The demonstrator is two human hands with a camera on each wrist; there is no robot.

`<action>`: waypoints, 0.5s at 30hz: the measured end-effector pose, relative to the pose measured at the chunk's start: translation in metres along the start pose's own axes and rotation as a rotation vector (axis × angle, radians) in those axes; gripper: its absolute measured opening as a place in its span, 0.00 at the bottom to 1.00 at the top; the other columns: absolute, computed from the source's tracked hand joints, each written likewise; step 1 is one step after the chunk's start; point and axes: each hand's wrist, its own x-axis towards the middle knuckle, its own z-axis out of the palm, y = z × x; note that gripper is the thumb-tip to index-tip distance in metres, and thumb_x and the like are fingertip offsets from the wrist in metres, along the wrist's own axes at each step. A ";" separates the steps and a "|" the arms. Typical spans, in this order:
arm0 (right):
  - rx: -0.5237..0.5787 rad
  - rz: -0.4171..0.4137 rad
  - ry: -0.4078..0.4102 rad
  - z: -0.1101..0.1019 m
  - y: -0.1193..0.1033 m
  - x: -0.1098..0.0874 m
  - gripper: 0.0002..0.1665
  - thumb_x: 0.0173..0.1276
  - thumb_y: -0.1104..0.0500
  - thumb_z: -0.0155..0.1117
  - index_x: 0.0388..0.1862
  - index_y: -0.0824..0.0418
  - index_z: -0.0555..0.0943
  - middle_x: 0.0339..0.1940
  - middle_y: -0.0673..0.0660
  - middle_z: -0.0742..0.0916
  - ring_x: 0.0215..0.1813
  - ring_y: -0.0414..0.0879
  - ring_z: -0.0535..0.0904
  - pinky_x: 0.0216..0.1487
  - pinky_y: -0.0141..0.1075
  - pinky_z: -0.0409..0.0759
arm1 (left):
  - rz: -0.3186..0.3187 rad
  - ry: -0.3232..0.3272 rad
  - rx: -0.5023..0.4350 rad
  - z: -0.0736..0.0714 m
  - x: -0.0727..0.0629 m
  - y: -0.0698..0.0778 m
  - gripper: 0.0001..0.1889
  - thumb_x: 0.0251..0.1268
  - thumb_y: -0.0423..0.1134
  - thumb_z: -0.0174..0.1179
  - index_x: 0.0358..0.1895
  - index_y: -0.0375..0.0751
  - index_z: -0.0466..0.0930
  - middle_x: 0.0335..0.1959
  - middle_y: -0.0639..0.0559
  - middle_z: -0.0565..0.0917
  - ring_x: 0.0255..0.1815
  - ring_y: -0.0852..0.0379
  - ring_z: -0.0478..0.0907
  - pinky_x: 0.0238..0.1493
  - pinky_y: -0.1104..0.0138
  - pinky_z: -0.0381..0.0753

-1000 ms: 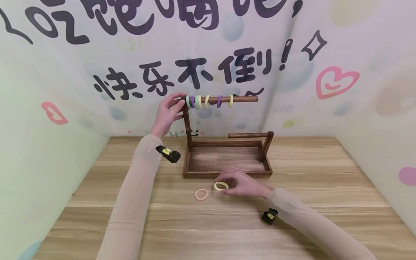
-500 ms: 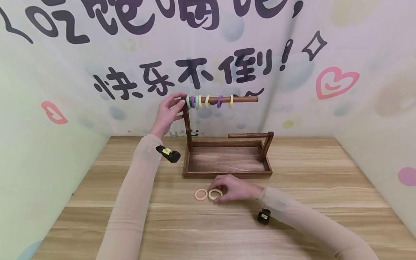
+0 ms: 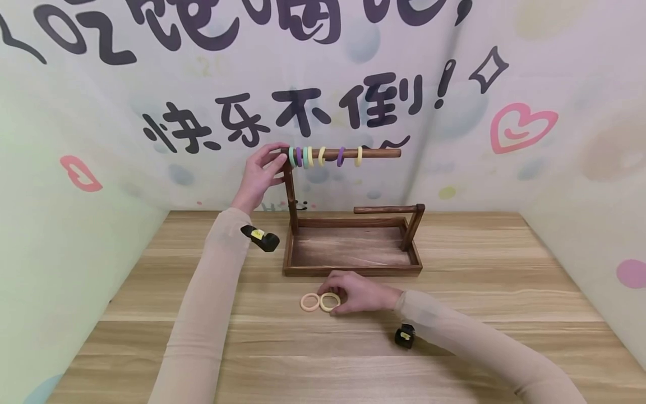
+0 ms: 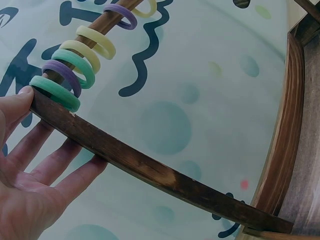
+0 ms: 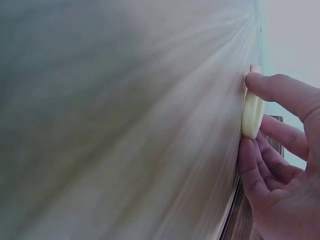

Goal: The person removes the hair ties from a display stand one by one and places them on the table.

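Note:
My left hand (image 3: 257, 177) grips the top of the tall post (image 4: 135, 160) of a dark wooden ring stand, thumb on one side and fingers on the other. From that post a rod (image 3: 378, 153) runs right, hung with several rings: mint (image 4: 55, 94), purple (image 3: 340, 157) and pale yellow (image 3: 359, 157). Down on the table, in front of the stand's tray, my right hand (image 3: 363, 293) pinches a pale yellow ring (image 5: 251, 117) between thumb and fingers. A peach ring (image 3: 302, 303) lies flat right at its left edge.
The stand's tray (image 3: 353, 272) has a second, shorter post at its right end with a bare rod (image 3: 386, 210) pointing left. The wood-grain table (image 3: 282, 359) meets a printed wall (image 3: 227, 185) close behind the stand.
My right hand has moved left and down with the yellow ring, from near the tray's front edge to beside the peach ring on the table. My left hand stays on the post.

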 end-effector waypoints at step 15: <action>-0.049 0.019 0.007 0.006 -0.007 0.018 0.25 0.53 0.61 0.75 0.52 0.62 0.81 0.44 0.51 0.80 0.41 0.39 0.74 0.42 0.27 0.75 | -0.009 0.007 -0.003 -0.001 0.000 0.001 0.15 0.71 0.37 0.57 0.58 0.43 0.76 0.56 0.40 0.77 0.49 0.48 0.78 0.50 0.47 0.78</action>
